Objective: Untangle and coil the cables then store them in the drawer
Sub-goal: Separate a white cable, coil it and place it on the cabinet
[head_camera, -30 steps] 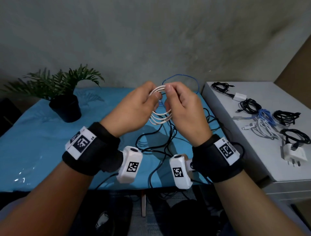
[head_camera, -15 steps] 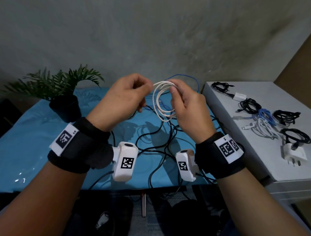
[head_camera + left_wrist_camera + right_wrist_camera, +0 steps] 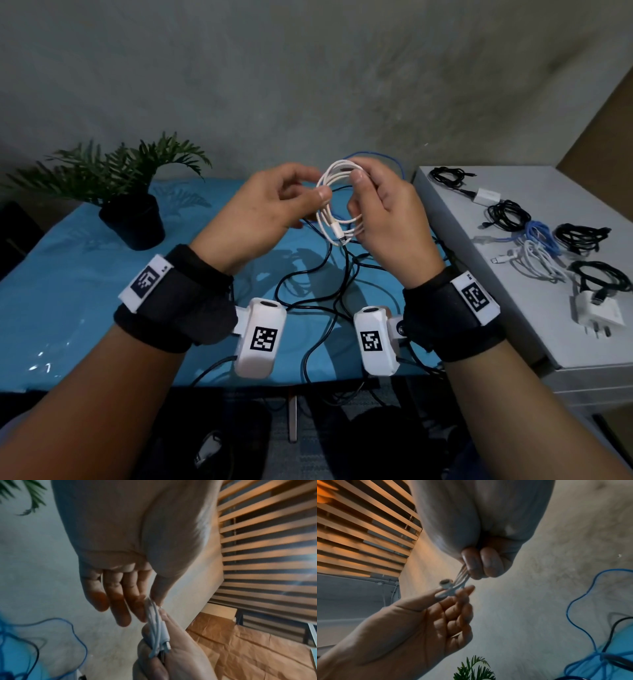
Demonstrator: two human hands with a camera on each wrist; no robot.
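While both hands, left (image 3: 263, 209) and right (image 3: 383, 219), pinch the coiled white charging cable (image 3: 337, 205) above the blue worktop (image 3: 68, 291), tangled black cables (image 3: 329, 287) remain; several coils (image 3: 541, 240) await storing.

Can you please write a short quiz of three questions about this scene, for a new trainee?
1. True or false: the white cable is coiled into loops and held above the blue table.
2. Which of the hands touch the white cable?
A. only the left hand
B. only the right hand
C. both
3. Fill in: the already coiled cables lie on the ____ cabinet, to the person's right.

Key
1. True.
2. C: the left hand pinches the side of the coil; the right hand grips its top.
3. White. Loose black cables and a blue cable remain on the table.
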